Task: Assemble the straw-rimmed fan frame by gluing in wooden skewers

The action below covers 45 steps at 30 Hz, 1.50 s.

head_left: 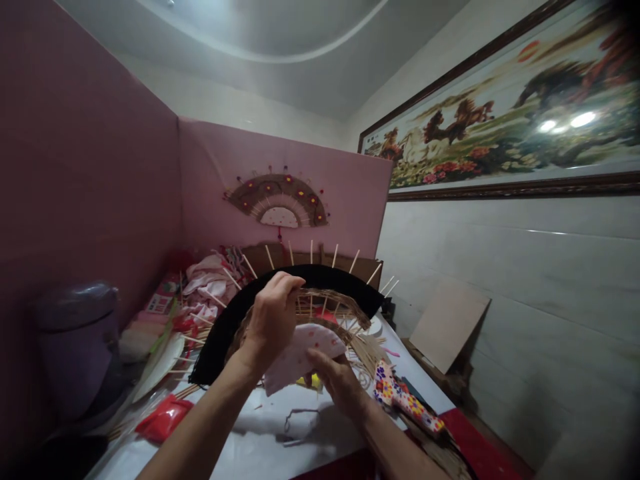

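Observation:
A handmade fan with a black outer band and thin wooden sticks poking past its edge is held up above the table. Brown braided twine runs along the inner side of the black band. My left hand is closed, its fingertips pinching at the twine near the middle of the arc; the exact contact is partly hidden. Lower down, my right hand grips the white half-round base, which has small reddish spots, thumb in front and fingers behind.
A floral-patterned glue gun lies on the white table at right. At left are a red packet, pink cloth and a lidded container. A finished fan hangs on the pink panel. Cardboard leans against the wall.

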### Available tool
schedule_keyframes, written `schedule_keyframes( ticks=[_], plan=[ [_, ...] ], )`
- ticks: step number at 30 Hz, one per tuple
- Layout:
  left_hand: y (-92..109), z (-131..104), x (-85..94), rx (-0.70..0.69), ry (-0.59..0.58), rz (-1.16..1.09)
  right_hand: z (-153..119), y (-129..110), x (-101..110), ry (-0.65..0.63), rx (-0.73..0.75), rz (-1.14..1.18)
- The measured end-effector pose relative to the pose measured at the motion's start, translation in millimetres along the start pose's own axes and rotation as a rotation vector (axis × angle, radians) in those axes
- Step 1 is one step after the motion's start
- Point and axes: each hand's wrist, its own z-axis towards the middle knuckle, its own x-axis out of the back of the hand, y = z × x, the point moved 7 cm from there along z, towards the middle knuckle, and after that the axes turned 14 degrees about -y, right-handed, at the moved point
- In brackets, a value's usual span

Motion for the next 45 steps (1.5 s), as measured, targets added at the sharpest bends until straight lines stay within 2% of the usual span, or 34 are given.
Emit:
schedule_keyframes(
  ticks=[3,8,11,14,18,21,23,24,26,30,34,36,40,42,45],
  plan=[
    [0.4,-3.2,-11.3,-0.002,-0.058,0.164,0.0,0.4,-8.8,-0.084,-0.009,-0.052],
    [5.4,-5.6,-10.7,-0.01,-0.052,0.39,0.6,2.0,-17.9,-0.169,-0.011,-0.072],
    [4.3,-4.6,-10.9,0.011,-0.056,0.417,0.9,0.3,-19.8,-0.188,0.007,-0.059],
    [-3.6,-3.6,-5.3,0.077,-0.001,0.202,0.8,-1.0,-18.2,-0.179,0.007,-0.071],
    [-20.3,-4.0,6.7,0.249,0.122,-0.318,0.8,2.5,-12.3,-0.128,-0.03,-0.061],
    [-19.3,-3.5,18.3,0.253,0.244,-0.582,1.2,5.4,-9.0,-0.098,-0.04,-0.072],
    [-15.3,-3.2,24.9,0.22,0.302,-0.629,1.7,6.7,-8.5,-0.1,-0.037,-0.072],
    [-13.5,-2.9,25.7,0.211,0.296,-0.605,2.0,6.9,-8.5,-0.102,-0.033,-0.07],
    [-11.0,-1.5,21.2,0.208,0.211,-0.471,2.3,7.0,-8.8,-0.106,-0.029,-0.071],
    [-10.2,-0.4,0.2,0.164,-0.019,-0.084,2.1,4.6,-10.4,-0.125,-0.003,-0.07],
    [-12.9,-1.3,-15.5,0.127,-0.168,0.145,2.1,4.9,-10.0,-0.14,-0.009,-0.067],
    [-12.6,-1.0,-13.1,0.116,-0.146,0.167,2.2,5.2,-9.0,-0.131,-0.021,-0.071],
    [-4.1,-0.7,5.4,0.068,0.037,0.056,2.0,2.5,-8.3,-0.094,-0.019,-0.064],
    [-1.8,-1.7,12.3,0.103,0.094,-0.04,1.6,0.8,-7.0,-0.059,-0.014,-0.049],
    [0.2,-3.8,13.7,0.191,0.09,-0.174,2.2,0.6,-2.6,-0.004,-0.009,-0.005]
  ],
)
